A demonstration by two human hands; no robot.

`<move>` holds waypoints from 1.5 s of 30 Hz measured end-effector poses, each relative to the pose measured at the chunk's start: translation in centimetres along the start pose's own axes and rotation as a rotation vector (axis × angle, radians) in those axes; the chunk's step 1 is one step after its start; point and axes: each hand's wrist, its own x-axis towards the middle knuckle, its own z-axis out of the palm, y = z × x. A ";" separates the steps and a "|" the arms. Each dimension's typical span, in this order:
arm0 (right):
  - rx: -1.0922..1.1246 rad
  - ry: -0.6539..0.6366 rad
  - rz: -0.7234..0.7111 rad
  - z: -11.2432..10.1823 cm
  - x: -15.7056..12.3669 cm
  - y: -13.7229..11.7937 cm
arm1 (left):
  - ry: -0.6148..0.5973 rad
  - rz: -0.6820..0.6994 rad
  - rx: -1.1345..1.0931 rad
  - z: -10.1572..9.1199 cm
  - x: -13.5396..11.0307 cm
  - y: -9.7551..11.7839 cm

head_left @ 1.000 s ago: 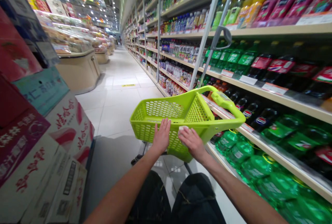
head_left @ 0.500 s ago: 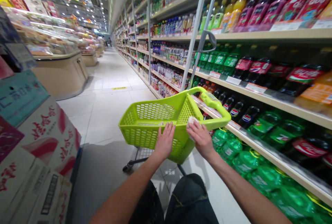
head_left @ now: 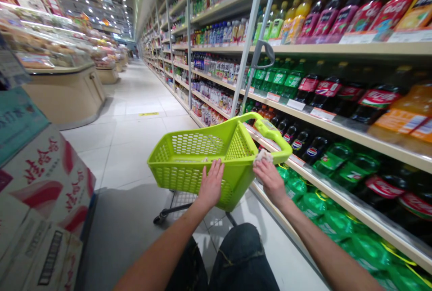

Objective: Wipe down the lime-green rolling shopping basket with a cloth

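Note:
A lime-green plastic shopping cart (head_left: 195, 175) with holes in its walls stands in front of my knees. My left hand (head_left: 211, 184) lies with stretched fingers on the near side of the basket, fingertips at the rim. Nothing shows in that hand. Near the handle end, my right hand (head_left: 271, 182) presses a crumpled whitish cloth (head_left: 263, 156) against the rim, its fingers over the cloth. The cart's handle (head_left: 277, 136) rises just beyond it at the right. What lies on the basket's floor is mostly hidden.
Drink shelves (head_left: 337, 111) line the right side close to the cart, with a grey metal pole (head_left: 248, 48) at their front. Stacked printed cartons (head_left: 47, 174) stand at the left. A rounded display counter (head_left: 64, 95) sits farther back beside the tiled aisle (head_left: 131, 124).
My right hand and the cloth have slid right along the rim toward the handle. The left hand keeps its place on the basket. My view has turned slightly right.

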 end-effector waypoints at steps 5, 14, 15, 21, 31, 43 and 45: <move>0.128 -0.234 -0.206 1.3 -3.0 -1.8 | 0.011 0.025 0.002 0.1 -0.1 -0.3; 0.072 0.010 0.008 1.7 1.4 -1.1 | 0.036 -0.101 -0.020 0.5 -0.5 -1.0; 0.094 -0.045 -0.040 2.6 0.6 -1.8 | 0.037 -0.089 -0.021 0.5 -0.5 -1.1; 0.182 -0.126 -0.137 3.2 2.0 -4.2 | 0.049 -0.141 -0.008 0.7 -1.4 -2.2; 0.211 -0.200 -0.236 7.0 -0.3 -6.1 | 0.057 -0.176 0.017 0.6 -2.2 -4.6; 0.251 -0.171 -0.243 10.8 1.3 -8.3 | 0.001 -0.217 0.048 0.4 -3.1 -7.1; 0.278 -0.186 -0.284 10.8 1.5 -9.1 | 0.015 -0.288 0.050 0.2 -3.4 -8.0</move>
